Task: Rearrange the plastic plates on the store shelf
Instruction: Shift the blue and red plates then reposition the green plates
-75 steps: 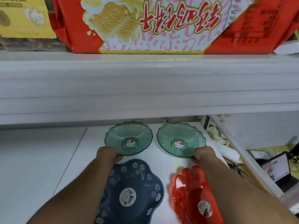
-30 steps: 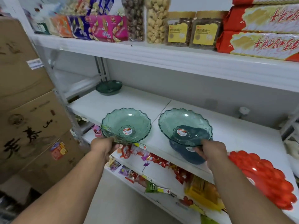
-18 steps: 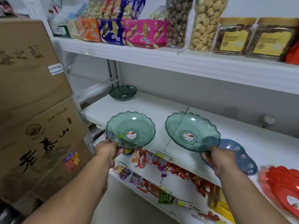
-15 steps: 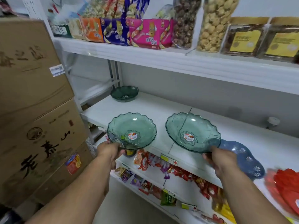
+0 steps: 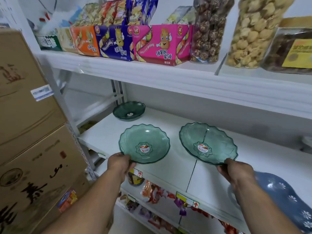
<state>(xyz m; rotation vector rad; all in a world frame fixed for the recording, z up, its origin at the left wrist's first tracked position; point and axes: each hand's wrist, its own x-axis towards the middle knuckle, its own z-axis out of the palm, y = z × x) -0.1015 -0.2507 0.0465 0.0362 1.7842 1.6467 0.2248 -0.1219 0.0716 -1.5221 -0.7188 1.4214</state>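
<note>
Two clear green scalloped plastic plates hang over the white middle shelf. My left hand grips the near rim of the left green plate. My right hand grips the near rim of the right green plate, which tilts toward me. A darker green plate rests at the shelf's far left end. A blue flowered plate lies on the shelf at the right, partly behind my right forearm.
Stacked cardboard boxes stand close on the left. The upper shelf carries snack boxes and jars right above the plates. A lower shelf holds snack packets. A small white object sits at the back right.
The view has swung left and closer to the shelf. Both hands have carried the green plates leftward along the shelf; the red plate has left the view.
</note>
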